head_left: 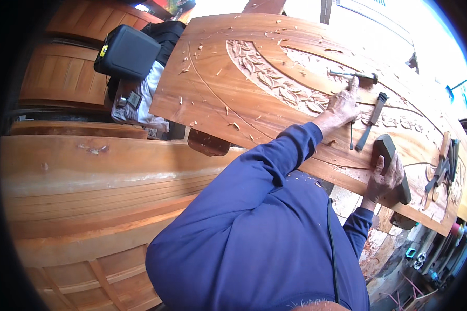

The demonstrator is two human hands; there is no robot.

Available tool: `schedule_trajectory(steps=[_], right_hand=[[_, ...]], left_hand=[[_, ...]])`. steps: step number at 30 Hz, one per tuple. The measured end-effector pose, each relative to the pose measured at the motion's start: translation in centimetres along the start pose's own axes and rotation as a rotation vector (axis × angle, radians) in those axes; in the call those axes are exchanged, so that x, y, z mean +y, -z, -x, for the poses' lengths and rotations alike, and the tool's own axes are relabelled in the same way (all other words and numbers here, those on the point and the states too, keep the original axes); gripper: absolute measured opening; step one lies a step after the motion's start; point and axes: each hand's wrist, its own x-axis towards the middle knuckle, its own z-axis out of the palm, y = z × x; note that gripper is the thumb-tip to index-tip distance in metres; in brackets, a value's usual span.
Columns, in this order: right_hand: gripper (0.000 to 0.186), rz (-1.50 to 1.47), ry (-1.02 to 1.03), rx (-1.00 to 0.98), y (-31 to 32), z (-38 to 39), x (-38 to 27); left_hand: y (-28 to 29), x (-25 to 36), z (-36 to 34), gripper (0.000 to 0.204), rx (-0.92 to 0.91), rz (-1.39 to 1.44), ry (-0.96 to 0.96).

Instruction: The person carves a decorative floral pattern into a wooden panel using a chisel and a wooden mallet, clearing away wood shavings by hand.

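Note:
My left hand rests over the carved wooden panel, index finger extended onto a slim metal chisel with a dark end. Its other fingers are loosely bent. A thin tool lies just below that hand, and a flat chisel lies to its right. My right hand grips a long dark block, possibly a mallet, near the panel's front edge. Several more tools lie together at the right end. Wood chips are scattered over the panel, around bands of carved leaves.
Stacked wooden doors fill the left side. A black hard case sits on dark and white cloth at the back left, beside a small device. Tools and oddments are at the lower right, below the panel.

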Motion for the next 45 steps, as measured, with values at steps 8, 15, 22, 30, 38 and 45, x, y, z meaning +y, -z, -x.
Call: schedule_trajectory(steps=[8, 15, 22, 30, 38, 45], right_hand=[[0.043, 0.040, -0.024, 0.050, -0.1, -0.2, -0.9], [0.041, -1.005, -0.676, -0.269, 0.9, -1.4, -15.7], [0.045, -1.996, -1.591, -0.750, -3.2, -5.1, -31.4], [0.044, -1.632, -1.719, -0.655, -11.4, -6.9, -39.6], [0.055, -1.362, -1.465, -0.758, -13.0, -6.9, -43.1], [0.064, -1.357, -1.464, -0.891, -12.9, -5.4, -47.9]], left_hand=[[5.5, 1.0, 2.8, 0.081, 0.236, 0.502, -0.206], [13.0, -2.8, 9.0, 0.044, 0.431, 0.205, -0.889], [20.9, -14.0, 13.1, 0.032, 0.408, 0.017, -1.047], [25.9, -24.8, 10.6, 0.033, 0.209, 0.015, -0.974], [33.2, -35.4, 4.8, 0.056, -0.078, -0.227, -0.659], [35.0, -40.6, 1.0, 0.050, 0.488, -0.381, -0.225]])
